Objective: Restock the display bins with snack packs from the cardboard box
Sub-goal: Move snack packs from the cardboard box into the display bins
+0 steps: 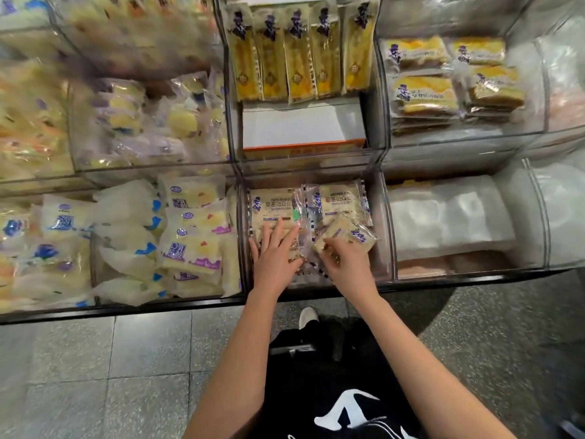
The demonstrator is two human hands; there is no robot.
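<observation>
Both my hands reach into the lower middle clear bin (380, 223), which holds several pale toast snack packs with purple print. My left hand (273, 251) lies flat with straight fingers on a pack (269, 205) at the bin's left side. My right hand (343, 259) pinches the near edge of a tilted snack pack (346, 234) on the bin's right side. Another pack (340, 201) lies flat behind it. The cardboard box is not in view.
Clear bins surround the middle one: yellow cake packs upright in the upper middle bin (300, 52), stacked packs at the upper right (443, 87), white and blue packs at the lower left (158, 242), a pale stack at the lower right (449, 217). Tiled floor (95, 375) lies below.
</observation>
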